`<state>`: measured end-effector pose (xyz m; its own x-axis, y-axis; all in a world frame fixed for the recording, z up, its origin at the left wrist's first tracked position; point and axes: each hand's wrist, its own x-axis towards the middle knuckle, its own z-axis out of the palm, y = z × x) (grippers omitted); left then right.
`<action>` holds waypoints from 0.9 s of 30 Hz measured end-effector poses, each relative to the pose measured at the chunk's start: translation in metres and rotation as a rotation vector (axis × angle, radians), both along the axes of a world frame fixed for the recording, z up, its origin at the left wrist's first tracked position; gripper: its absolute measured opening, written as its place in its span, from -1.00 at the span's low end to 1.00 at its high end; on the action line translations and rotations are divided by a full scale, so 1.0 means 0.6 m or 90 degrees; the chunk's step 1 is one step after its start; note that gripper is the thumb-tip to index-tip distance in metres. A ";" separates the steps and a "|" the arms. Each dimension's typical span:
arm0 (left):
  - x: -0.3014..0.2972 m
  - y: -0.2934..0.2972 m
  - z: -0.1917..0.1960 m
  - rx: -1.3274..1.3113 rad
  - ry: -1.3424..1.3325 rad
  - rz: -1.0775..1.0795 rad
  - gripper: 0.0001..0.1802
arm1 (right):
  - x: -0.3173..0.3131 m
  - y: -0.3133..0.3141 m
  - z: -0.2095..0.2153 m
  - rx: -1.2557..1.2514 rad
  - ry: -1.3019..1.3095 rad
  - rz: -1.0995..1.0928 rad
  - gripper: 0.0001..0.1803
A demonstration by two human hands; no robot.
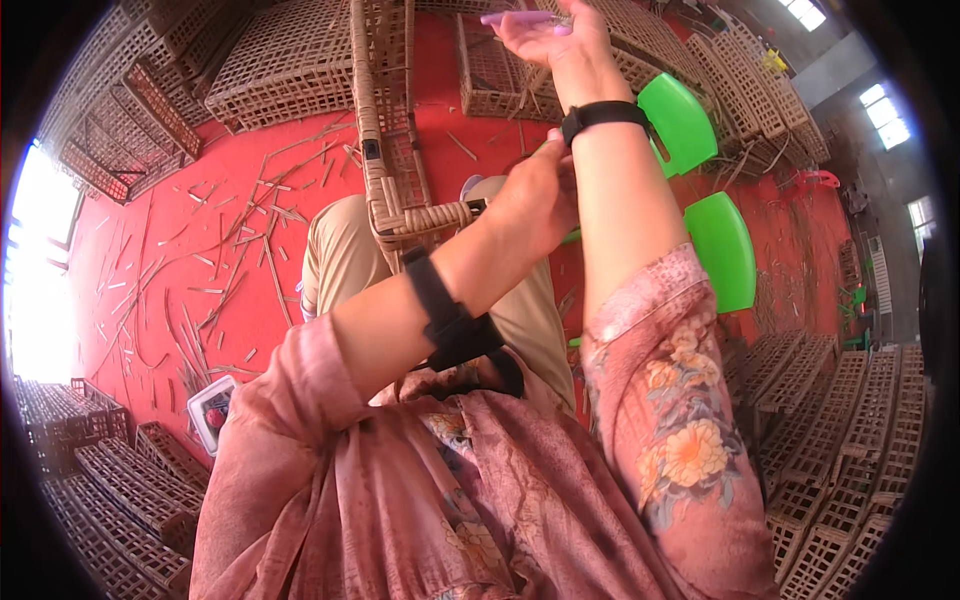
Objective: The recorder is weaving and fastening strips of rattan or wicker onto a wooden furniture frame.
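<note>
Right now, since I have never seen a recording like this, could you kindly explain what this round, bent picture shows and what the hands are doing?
There is no machine here. The picture comes from a wide fisheye camera worn on a person's head, looking down, so straight edges curve near the rim. The two forearms in floral pink sleeves belong to the wearer.

The left hand grips the end of a woven cane frame that rests across the person's lap. The right hand is raised higher and pinches a purple tool along with thin cane strips; I cannot tell exactly what the tool is. Both arms wear black bands.

Below is a red floor littered with cane offcuts. Stacks of finished lattice panels stand around the edges, and a green plastic stool sits on the person's right.
</note>
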<state>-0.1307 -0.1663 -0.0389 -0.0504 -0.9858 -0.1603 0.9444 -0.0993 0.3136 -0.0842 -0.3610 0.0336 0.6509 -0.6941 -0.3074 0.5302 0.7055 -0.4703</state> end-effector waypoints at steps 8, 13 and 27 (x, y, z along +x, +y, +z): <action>0.098 0.211 0.093 0.069 -0.341 -0.075 -0.55 | -0.090 0.087 -0.030 -0.493 0.235 -0.041 -0.29; 0.210 0.268 0.069 0.052 -0.664 0.299 -0.71 | -0.158 0.164 -0.086 -0.545 0.212 0.140 -0.34; 0.271 0.238 0.034 -0.172 -1.431 0.252 -0.77 | -0.226 0.295 0.004 -1.257 0.699 0.399 -0.28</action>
<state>0.0318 -0.0232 -0.0187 0.0936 -0.8995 0.4269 -0.8522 0.1493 0.5014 -0.2199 -0.1841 0.0360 0.9420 -0.3350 -0.0192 -0.3163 -0.8675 -0.3838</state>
